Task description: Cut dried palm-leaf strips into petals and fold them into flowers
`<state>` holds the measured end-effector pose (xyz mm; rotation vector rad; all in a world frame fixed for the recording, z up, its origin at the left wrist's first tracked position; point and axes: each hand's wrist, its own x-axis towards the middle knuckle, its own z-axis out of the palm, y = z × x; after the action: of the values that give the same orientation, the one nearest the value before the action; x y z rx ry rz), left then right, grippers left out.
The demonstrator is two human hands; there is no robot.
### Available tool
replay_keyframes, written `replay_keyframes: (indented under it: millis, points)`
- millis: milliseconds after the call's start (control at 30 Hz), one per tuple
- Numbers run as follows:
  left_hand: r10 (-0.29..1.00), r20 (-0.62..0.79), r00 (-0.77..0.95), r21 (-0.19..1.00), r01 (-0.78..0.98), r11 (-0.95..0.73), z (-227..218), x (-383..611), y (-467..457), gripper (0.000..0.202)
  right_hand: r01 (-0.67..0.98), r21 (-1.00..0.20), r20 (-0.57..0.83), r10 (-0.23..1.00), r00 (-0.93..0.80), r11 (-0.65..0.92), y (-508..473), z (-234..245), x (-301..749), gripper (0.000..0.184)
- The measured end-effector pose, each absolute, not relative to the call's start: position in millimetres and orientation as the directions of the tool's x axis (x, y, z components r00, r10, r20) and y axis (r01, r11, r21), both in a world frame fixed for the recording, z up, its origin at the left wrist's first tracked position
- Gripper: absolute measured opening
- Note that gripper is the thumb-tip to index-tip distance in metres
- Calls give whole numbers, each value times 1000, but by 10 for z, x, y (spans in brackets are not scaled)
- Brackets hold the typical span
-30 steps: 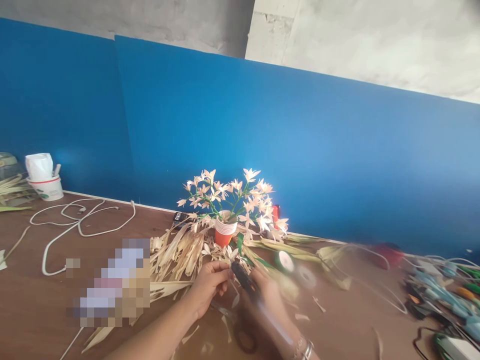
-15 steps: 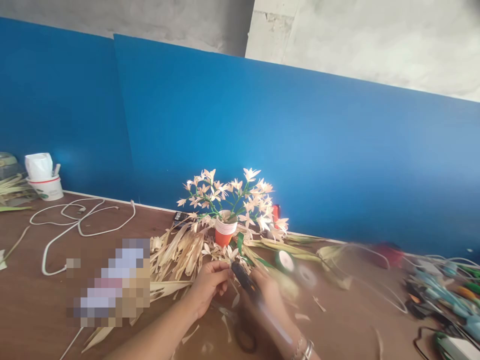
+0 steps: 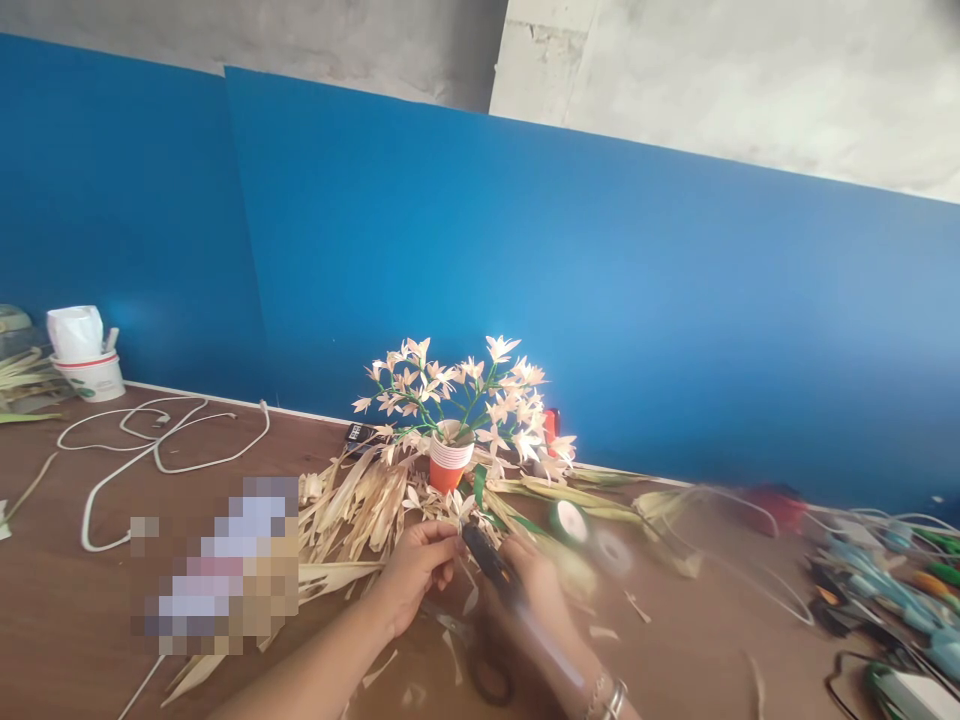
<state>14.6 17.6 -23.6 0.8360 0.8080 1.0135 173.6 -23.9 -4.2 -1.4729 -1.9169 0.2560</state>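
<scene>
My left hand (image 3: 421,570) is closed in a pinch, thumb against fingertips, on a small pale flower (image 3: 459,508) with pointed petals. My right hand (image 3: 531,580) wraps round a black glue gun (image 3: 491,560), its tip touching or very near the flower's base; which one is unclear. Just behind them stands an orange and white paper cup (image 3: 451,465) holding green stems with many cream flowers (image 3: 517,395). Dry husk strips (image 3: 375,500) lie around the cup. Scissors (image 3: 491,675) rest below my right wrist, partly hidden and blurred.
Rolls of tape (image 3: 570,522) lie right of my hands, beside husk leaves (image 3: 667,510). A white cable (image 3: 157,450) loops at left near a paper tub (image 3: 94,375). Cluttered tools and cords (image 3: 877,590) fill the right side. A blue partition (image 3: 450,250) stands behind the table.
Both hands, the flower and the glue gun hold almost the same position. The whole view has shifted very slightly.
</scene>
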Motion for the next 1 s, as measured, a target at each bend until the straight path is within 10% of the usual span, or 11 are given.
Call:
replay_keyframes:
  millis: [533,767,1000]
  points:
    - [947,-129,293,963,-193,190,-162,148,133,32,617,-726,391,920,9,303,-230,4,1799,16]
    - [958,-132,254,963,-196,184,-158,148,137,32,843,-450,452,889,-69,295,-299,215,2162,12]
    - [948,42,315,999,8,-47,-199,163,108,15,726,-636,269,957,-109,262,-374,566,2199,11]
